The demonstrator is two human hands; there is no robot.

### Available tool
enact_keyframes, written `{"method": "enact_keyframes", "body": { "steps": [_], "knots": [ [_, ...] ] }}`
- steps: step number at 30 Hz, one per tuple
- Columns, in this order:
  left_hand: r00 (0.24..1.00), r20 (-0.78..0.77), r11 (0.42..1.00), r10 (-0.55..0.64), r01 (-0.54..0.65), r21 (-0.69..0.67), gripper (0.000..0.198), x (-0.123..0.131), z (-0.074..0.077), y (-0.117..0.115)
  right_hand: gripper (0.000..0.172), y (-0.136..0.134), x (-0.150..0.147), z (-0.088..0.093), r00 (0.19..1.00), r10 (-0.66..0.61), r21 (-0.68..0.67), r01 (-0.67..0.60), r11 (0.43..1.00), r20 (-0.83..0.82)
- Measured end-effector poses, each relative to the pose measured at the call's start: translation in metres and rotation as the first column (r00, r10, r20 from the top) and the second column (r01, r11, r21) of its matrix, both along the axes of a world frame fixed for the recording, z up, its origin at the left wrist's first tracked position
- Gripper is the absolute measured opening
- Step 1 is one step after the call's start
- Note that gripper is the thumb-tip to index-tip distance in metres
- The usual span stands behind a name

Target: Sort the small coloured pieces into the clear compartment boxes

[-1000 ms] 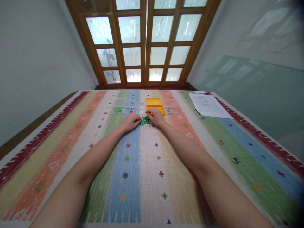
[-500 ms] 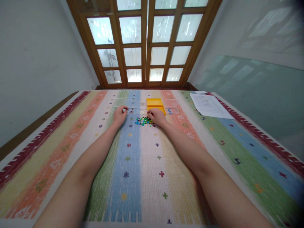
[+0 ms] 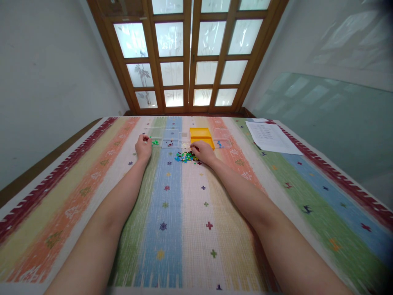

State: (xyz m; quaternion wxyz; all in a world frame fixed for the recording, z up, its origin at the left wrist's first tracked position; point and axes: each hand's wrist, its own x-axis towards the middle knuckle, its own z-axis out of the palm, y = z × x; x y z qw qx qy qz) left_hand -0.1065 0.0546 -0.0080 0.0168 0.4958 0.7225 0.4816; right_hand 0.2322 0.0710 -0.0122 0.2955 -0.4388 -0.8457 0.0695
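My left hand [image 3: 143, 147] is at the left end of a row of clear plastic boxes, its fingertips pinched together. What they hold, if anything, is too small to make out. Green beads [image 3: 155, 142] lie in the clear box just right of it, and dark red ones [image 3: 169, 144] in the clear box beyond. A thin dark line, perhaps a thread, runs low between the two hands. My right hand [image 3: 202, 150] is closed in a pinch in front of the yellow box [image 3: 201, 132], over the right edge of a mixed pile of small coloured beads [image 3: 186, 157]. Its grip is hidden.
A clear box with blue beads [image 3: 219, 144] stands right of the yellow one. Sheets of printed paper [image 3: 272, 137] lie at the back right of the striped tablecloth [image 3: 184, 229]. Behind the table are glazed wooden doors [image 3: 189, 57].
My left hand has moved left, away from the dark red beads, uncovering the green beads. My right hand has stayed almost where it was, still pinched.
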Motion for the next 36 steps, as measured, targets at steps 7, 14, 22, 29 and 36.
{"method": "enact_keyframes", "body": {
  "steps": [7,14,22,29,36],
  "knots": [
    [1.000,-0.015,0.999,0.008,-0.008,-0.040,0.010,-0.001,-0.001,0.000,0.021,0.001,0.000,-0.001,1.000,0.006,-0.005,-0.006,1.000,-0.005],
    [1.000,-0.016,0.999,0.005,-0.005,-0.037,0.031,0.005,0.003,-0.003,0.022,0.002,-0.001,-0.003,1.000,0.021,-0.012,-0.021,1.000,-0.019],
    [0.770,-0.327,0.836,-0.548,0.520,-0.177,0.025,0.058,0.012,-0.024,0.021,0.000,-0.001,-0.001,1.000,0.008,-0.022,-0.009,1.000,-0.012],
    [0.460,-0.420,0.610,-0.782,0.703,-0.365,0.026,0.079,0.012,-0.033,0.020,-0.001,-0.002,0.000,1.000,0.007,-0.019,-0.007,1.000,-0.004],
    [0.409,-0.403,0.553,-0.819,0.748,-0.366,0.030,0.077,0.012,-0.032,0.021,-0.002,-0.003,0.000,1.000,0.007,-0.013,-0.007,1.000,0.007]
  ]
}}
